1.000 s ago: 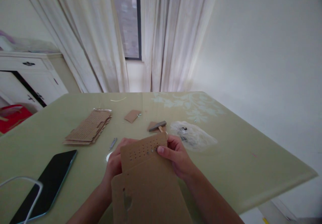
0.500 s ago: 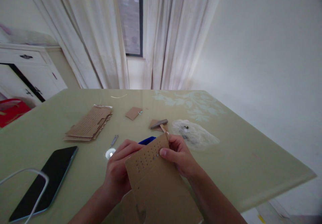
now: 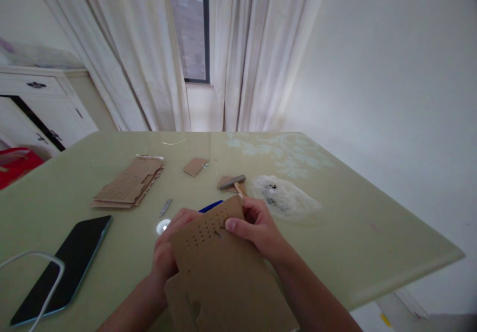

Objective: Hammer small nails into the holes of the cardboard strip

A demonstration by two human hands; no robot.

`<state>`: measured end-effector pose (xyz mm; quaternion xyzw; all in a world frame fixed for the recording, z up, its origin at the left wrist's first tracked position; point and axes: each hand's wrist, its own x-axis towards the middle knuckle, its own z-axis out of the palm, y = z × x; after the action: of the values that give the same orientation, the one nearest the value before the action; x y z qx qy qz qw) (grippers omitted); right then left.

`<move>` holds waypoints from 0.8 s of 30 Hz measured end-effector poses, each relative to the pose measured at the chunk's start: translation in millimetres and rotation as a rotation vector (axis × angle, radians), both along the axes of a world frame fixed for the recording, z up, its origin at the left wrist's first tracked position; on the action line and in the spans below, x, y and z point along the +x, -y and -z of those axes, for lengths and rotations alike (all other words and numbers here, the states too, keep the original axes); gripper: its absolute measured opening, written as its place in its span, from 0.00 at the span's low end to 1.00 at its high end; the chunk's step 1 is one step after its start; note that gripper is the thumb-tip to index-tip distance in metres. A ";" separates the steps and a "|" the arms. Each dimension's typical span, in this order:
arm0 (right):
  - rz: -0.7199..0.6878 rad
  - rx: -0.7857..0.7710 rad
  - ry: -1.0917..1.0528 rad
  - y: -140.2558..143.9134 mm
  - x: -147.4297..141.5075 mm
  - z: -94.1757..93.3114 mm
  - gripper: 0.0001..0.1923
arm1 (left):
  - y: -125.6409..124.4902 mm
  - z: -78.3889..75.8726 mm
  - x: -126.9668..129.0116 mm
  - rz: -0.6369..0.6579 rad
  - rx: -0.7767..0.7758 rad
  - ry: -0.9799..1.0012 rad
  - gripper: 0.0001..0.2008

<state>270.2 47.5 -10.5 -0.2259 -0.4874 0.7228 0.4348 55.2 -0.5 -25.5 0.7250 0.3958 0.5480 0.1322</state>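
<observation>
Both hands hold a brown cardboard piece [image 3: 234, 277], tilted up in front of me, with rows of small punched holes near its top edge. My left hand [image 3: 167, 247] grips its left side from behind, with several fingers hidden. At the upper right corner, my right hand [image 3: 257, 227] pinches the cardboard, thumb pressed on the front near the holes. Small dark slivers [image 3: 217, 234] show at the holes beside the thumb; I cannot make out what they are. A blue object [image 3: 211, 206] pokes out behind the top edge, mostly hidden.
A hammer [image 3: 233, 182] lies on a cardboard square beyond my hands, beside a clear plastic bag [image 3: 286, 200]. To the left are a stack of perforated cardboard [image 3: 128, 183], thin metal pieces [image 3: 166, 207], a shiny round item [image 3: 163, 226] and a black tablet [image 3: 63, 270] under a white cable [image 3: 55, 292].
The cardboard has shifted slightly left and tilted with both hands. Dark slivers now show near the right thumb, where pale dots were. The view has turned slightly.
</observation>
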 end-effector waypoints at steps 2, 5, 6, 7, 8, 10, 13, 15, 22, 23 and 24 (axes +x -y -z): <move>0.079 -0.035 -0.040 -4.7 -0.5 -0.9 0.15 | -7.0 -4.8 0.5 0.005 -0.056 0.041 0.12; 0.242 -0.069 -0.076 -13.0 -1.2 -2.6 0.17 | -16.7 -14.4 -3.9 -0.198 -0.127 0.153 0.14; 0.295 -0.056 -0.073 -15.1 -1.5 -2.9 0.17 | -18.6 -17.1 -6.8 -0.263 -0.094 0.169 0.15; 0.338 -0.031 -0.066 -16.5 -2.0 -2.9 0.17 | -19.6 -19.2 -10.1 -0.308 -0.023 0.150 0.16; 0.366 -0.001 -0.055 -17.1 -2.6 -2.6 0.16 | -19.8 -20.6 -13.2 -0.325 0.069 0.083 0.16; 0.362 0.059 -0.021 -16.6 -3.9 -0.8 0.15 | -18.5 -21.6 -17.4 -0.293 0.271 -0.139 0.18; 0.264 0.121 0.036 -13.9 -4.9 3.8 0.15 | -15.9 -20.5 -15.7 -0.206 0.442 -0.377 0.22; 0.219 0.159 0.069 -12.3 -4.2 6.9 0.14 | -15.8 -19.7 -11.1 -0.165 0.429 -0.373 0.21; 0.131 0.279 0.217 -5.2 -2.9 10.6 0.15 | -19.8 -17.8 -5.8 -0.111 0.324 -0.196 0.10; 0.133 0.299 0.240 -4.3 -3.5 10.0 0.16 | -19.7 -17.0 -5.9 -0.107 0.320 -0.189 0.09; 0.142 0.320 0.261 -3.7 -4.0 9.5 0.17 | -19.3 -15.9 -5.6 -0.099 0.318 -0.186 0.08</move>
<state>266.2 51.3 -20.0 -0.2795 -0.6310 0.5683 0.4480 49.6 18.8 -9.5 0.7639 0.3500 0.5400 -0.0485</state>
